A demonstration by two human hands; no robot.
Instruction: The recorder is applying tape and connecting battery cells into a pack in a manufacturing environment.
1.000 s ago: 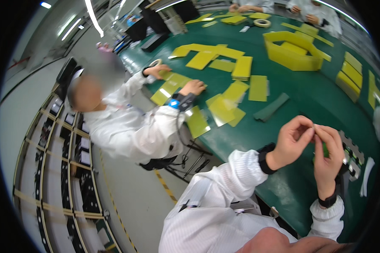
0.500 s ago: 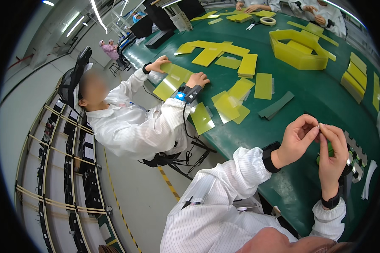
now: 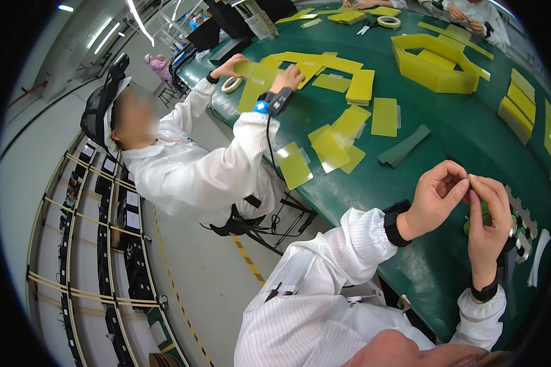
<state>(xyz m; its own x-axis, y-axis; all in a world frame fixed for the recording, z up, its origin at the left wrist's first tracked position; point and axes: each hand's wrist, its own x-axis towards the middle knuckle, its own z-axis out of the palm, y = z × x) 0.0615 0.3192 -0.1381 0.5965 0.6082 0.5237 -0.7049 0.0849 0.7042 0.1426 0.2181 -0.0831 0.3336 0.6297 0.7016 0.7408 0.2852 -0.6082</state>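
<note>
My left hand (image 3: 439, 197) and my right hand (image 3: 491, 214) meet fingertip to fingertip above the green table (image 3: 419, 275). Both are closed in a pinch; whatever lies between the fingertips is too small to make out. Partly hidden behind my right hand is a bright green object (image 3: 485, 215). Beside that hand lie grey notched pieces (image 3: 523, 214) and a white curved strip (image 3: 538, 257). Two overlapping dark green strips (image 3: 404, 147) rest beyond my left hand.
To the left a co-worker (image 3: 190, 165) lifts a yellow translucent sheet (image 3: 255, 88). Loose yellow sheets (image 3: 384, 117), a yellow polygonal frame (image 3: 438, 79), stacked yellow pieces (image 3: 517, 111) and a tape roll (image 3: 389, 22) occupy the table. More people work along its far edge.
The co-worker has raised the yellow sheet off the table, and a tape roll now shows near their far hand. My hands keep their fingertip pinch, with only slight finger movement.
</note>
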